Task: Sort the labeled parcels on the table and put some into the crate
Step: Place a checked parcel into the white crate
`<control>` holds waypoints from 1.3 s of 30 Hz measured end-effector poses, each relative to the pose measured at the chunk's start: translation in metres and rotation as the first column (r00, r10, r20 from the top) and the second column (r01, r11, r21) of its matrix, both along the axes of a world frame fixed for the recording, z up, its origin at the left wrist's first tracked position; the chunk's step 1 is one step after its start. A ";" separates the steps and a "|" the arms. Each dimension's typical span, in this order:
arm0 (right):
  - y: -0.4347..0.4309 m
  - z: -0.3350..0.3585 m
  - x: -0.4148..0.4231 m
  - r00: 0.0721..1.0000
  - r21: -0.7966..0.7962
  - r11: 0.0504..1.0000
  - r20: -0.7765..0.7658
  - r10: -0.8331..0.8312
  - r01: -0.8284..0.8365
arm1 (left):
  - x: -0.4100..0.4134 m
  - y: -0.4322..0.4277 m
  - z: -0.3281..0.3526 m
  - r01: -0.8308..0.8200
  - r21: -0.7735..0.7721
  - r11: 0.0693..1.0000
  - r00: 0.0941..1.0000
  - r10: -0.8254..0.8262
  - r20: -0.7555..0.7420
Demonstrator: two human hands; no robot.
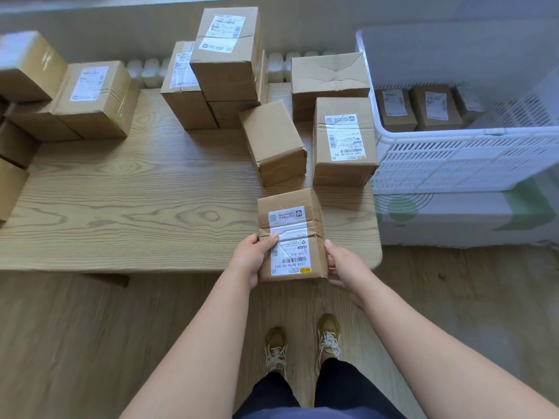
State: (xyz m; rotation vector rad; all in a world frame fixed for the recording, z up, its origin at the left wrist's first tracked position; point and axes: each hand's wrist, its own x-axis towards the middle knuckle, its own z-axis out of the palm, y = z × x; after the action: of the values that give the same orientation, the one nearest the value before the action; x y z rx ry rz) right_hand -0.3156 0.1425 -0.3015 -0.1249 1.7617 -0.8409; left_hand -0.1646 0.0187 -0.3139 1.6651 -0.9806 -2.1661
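Note:
A brown cardboard parcel (292,219) with a white label facing up is at the table's near edge, partly past it. My left hand (251,258) grips its left side, thumb on the label. My right hand (344,267) grips its right side, fingers under the near corner. A white slatted crate (453,158) stands to the right of the table. Inside it lie three labeled parcels (429,107). Two more parcels sit just beyond the held one: an unlabeled-side box (272,140) and a labeled box (343,140).
A wooden table (136,201) carries several stacked parcels at the back middle (227,55) and the far left (93,98). A creased box (329,74) stands at the back right. The crate rests on a white box (453,219). My shoes (302,343) stand on the wood floor.

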 end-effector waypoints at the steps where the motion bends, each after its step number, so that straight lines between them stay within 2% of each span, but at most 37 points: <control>1: -0.001 0.001 0.000 1.000 -0.013 1.000 -0.001 -0.023 0.023 | -0.001 0.001 0.002 -0.021 0.015 1.000 1.000 0.021 -0.012; 5: -0.003 0.015 -0.005 0.991 -0.130 0.983 0.013 -0.131 0.131 | -0.010 0.004 0.004 -0.065 0.022 0.998 0.997 0.065 -0.034; 7: -0.004 0.019 -0.008 0.984 -0.204 0.968 -0.063 -0.165 0.149 | -0.019 0.007 0.009 -0.016 -0.030 0.999 1.000 0.017 0.016; 11: -0.008 0.020 -0.005 0.952 -0.235 0.971 -0.287 -0.106 0.037 | -0.033 0.011 0.019 0.105 -0.046 0.993 0.984 -0.097 0.147; 14: -0.009 0.021 0.000 0.935 -0.205 0.978 -0.353 -0.039 -0.037 | -0.037 0.012 0.019 0.116 0.025 0.993 0.985 -0.118 0.126; 17: -0.009 0.019 0.005 0.937 -0.194 0.979 -0.350 -0.012 -0.060 | -0.036 0.011 0.024 0.083 0.003 0.997 0.995 -0.083 0.056; 20: -0.010 0.016 0.008 0.953 -0.210 0.977 -0.301 -0.019 -0.047 | -0.033 0.007 0.026 0.132 -0.125 0.983 0.991 -0.126 0.051; 24: -0.007 0.012 0.009 0.969 -0.250 0.967 -0.246 -0.021 -0.042 | -0.030 0.010 0.019 0.216 -0.253 0.943 0.976 -0.197 0.098; 28: -0.007 0.008 0.008 0.967 -0.244 0.967 -0.255 0.005 -0.069 | -0.029 0.014 0.013 0.300 -0.359 0.884 0.947 -0.230 0.224; 34: -0.009 0.005 0.003 0.945 -0.213 0.968 -0.323 0.055 -0.130 | -0.035 0.013 0.013 0.401 -0.392 0.828 0.894 -0.259 0.366; 39: -0.009 0.006 0.001 0.940 -0.214 0.963 -0.330 0.084 -0.161 | -0.034 0.012 0.016 0.423 -0.392 0.817 0.881 -0.270 0.389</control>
State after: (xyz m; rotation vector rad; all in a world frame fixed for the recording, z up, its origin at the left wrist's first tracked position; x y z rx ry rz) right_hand -0.3145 0.1339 -0.2954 -0.5532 1.9214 -0.9794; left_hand -0.1987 0.0309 -0.2982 1.7068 -1.8697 -1.6555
